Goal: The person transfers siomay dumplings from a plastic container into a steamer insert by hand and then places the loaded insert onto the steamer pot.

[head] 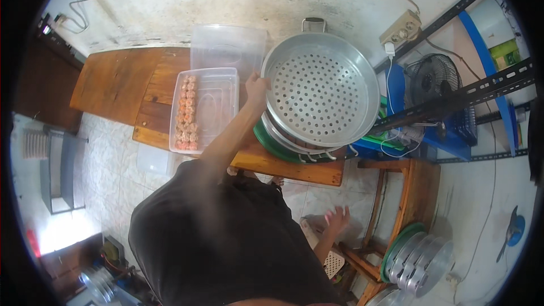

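Note:
My left hand (257, 88) grips the left edge of a round aluminium steamer tier (318, 89) with a perforated bottom. The tier is bare inside and sits tilted above more stacked metal tiers (280, 134). Beneath that stack shows a green round base (265, 142) on the wooden table (165, 63). My right hand (338, 219) hangs low beside my body, fingers apart, holding nothing. Left of the steamer, a clear plastic container (216, 110) holds rows of small orange-topped dumplings (187, 112) along its left side. Behind it lies a translucent plastic lid (227, 46).
A black metal rack (459, 97) holding a fan (433, 76) juts in at the right. A power strip (400, 29) hangs on the wall with a white cable. Several more steamer tiers (418, 259) stand at lower right beside a wooden bench (418, 195).

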{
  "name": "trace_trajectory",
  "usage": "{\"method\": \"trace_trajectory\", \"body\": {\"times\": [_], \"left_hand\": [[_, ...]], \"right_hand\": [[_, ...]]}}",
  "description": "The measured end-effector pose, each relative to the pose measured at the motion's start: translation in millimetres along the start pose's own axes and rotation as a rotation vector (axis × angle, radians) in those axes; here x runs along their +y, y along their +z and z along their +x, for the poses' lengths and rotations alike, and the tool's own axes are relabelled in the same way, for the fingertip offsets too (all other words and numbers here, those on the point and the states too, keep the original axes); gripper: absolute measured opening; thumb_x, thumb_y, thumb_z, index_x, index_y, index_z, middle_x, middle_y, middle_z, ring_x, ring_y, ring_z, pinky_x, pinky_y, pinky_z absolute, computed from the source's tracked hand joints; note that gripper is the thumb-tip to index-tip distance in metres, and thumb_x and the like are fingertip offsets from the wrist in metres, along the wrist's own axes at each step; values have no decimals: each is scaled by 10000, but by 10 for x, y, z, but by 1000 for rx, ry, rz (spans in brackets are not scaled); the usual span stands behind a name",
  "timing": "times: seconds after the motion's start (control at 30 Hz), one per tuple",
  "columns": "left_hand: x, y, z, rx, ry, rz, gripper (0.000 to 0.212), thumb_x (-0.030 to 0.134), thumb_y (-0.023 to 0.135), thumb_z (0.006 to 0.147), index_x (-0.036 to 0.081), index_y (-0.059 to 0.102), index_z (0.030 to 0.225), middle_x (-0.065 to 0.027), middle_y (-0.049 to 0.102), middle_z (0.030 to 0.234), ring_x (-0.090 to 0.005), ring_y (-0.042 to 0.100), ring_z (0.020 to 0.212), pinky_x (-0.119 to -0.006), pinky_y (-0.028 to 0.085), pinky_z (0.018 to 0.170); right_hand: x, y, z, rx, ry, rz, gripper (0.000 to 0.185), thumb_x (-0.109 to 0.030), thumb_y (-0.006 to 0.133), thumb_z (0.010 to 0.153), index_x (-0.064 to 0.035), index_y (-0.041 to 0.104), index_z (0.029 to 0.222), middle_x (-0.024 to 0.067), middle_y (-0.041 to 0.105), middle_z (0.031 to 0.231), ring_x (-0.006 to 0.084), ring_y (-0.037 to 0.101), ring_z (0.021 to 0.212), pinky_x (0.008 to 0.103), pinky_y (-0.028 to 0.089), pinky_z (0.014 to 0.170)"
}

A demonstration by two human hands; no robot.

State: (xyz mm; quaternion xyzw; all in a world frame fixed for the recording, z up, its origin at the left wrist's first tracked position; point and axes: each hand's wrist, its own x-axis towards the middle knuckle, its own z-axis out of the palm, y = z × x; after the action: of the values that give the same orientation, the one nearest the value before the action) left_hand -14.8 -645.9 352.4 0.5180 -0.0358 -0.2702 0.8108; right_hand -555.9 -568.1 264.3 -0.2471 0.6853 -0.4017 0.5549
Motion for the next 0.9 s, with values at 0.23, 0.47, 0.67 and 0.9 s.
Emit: {"method": "trace_trajectory", "body": {"times": [0.23,0.47,0.67,0.9], "left_hand": [[-20,114,141,-56,-76,183,264,-53,525,704,-3,620,945,-87,603,836,-183,553,744,-325,455,632],[-824,-723,529,-780,931,963,419,180,516,1013,25,567,1398,-226,574,1363,-399,479,1301,-538,365,1099],[-78,-812,-1069,-767,933,414,299,168,575,1060,-42,469,1244,-174,516,1149,-286,524,1026,-422,456,929],[-642,-1577,-3779,-2292,118,867,424,188,642,985,32,531,1363,-97,647,960,-203,631,866,-326,517,761]], "right_hand": [[2104,-1032,-1417,609,392,35,411,-285,662,942,-187,527,1318,127,664,1064,304,708,778,432,594,647],[4512,-665,-3381,151,496,-861,365,-369,693,898,-111,711,1156,148,734,1101,329,737,980,471,589,807],[5290,1074,-4499,407,759,-316,501,-500,701,823,-66,780,1060,177,747,1157,348,703,1111,409,553,930],[5324,860,-5685,827,945,514,320,-299,665,839,-29,786,963,167,761,918,310,749,813,442,638,705]]}}
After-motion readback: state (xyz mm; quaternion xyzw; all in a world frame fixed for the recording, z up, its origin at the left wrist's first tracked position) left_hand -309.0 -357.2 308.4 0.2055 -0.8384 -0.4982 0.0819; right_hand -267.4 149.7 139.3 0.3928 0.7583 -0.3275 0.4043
